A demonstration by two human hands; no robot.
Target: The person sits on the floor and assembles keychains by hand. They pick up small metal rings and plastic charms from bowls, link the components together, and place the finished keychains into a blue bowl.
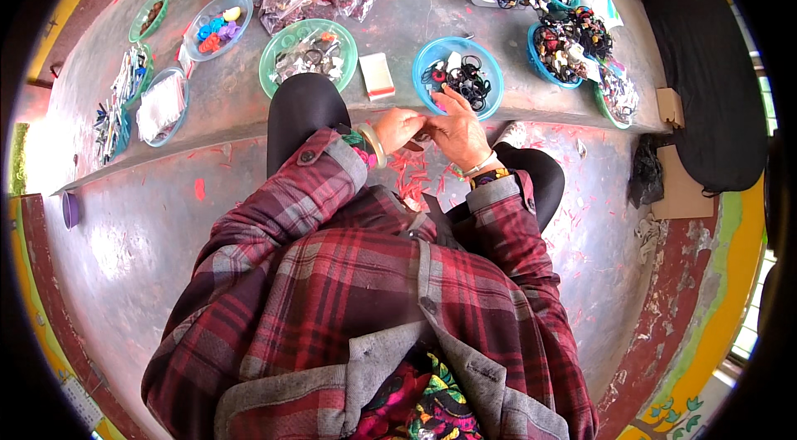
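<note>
My left hand [395, 129] and my right hand [462, 136] meet over my lap, just in front of the raised ledge. The fingertips of both are pinched together on something small that they mostly hide; I cannot make out what it is. Some fingers of my right hand stretch up toward a blue basin [421, 66], overlapping its near rim in view. Black elastic hair ties [470, 85] lie in that basin with a few small bits. Left of it is a small white box [377, 73] with a red edge. A green basin [267, 66] holds mixed pale and dark small pieces.
More basins stand along the ledge, including a blue one [532, 54] heaped with dark hair ties at right and one [189, 43] with coloured pieces at left. A clear plastic bag [286, 4] lies behind. Red scraps [408, 178] litter the floor between my knees.
</note>
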